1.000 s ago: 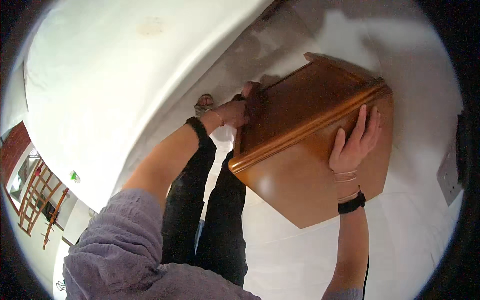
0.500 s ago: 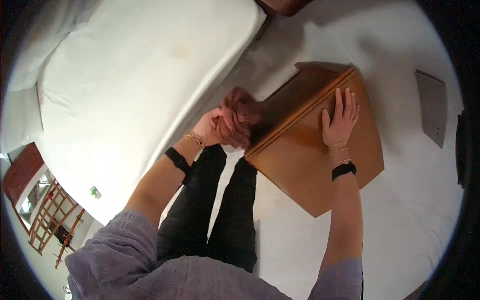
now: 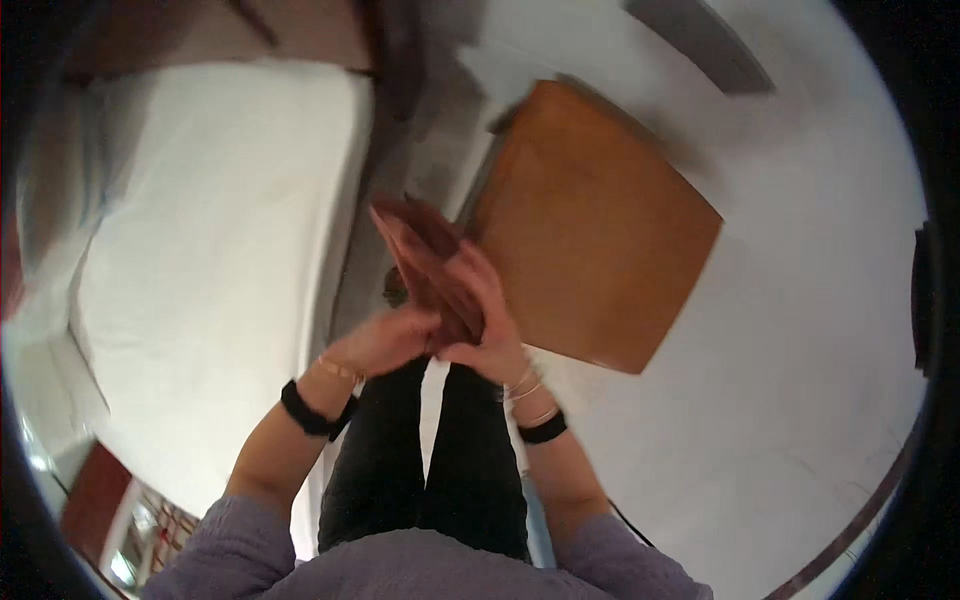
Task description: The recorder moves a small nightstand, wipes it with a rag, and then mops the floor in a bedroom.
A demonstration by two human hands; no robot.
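Note:
A reddish-brown cloth (image 3: 418, 250), blurred by motion, is bunched between my two hands in front of my legs. My left hand (image 3: 385, 340) grips its lower end, the fingers partly smeared. From the other side my right hand (image 3: 488, 310) closes round the cloth, thumb toward the left hand. Just right of the right hand stands a small brown wooden cabinet (image 3: 595, 230). Its smooth top faces me, and neither hand touches it.
To the left lies a bed with a white-covered mattress (image 3: 220, 220); its dark wooden end board (image 3: 230, 40) is at the far side. A grey flat panel (image 3: 700, 45) rests on the pale floor (image 3: 780, 350) beyond the cabinet.
My right hand has left the cabinet's top and come over to the cloth. The cloth, earlier in my left hand alone beside the cabinet's side, is now between both hands. My view has turned.

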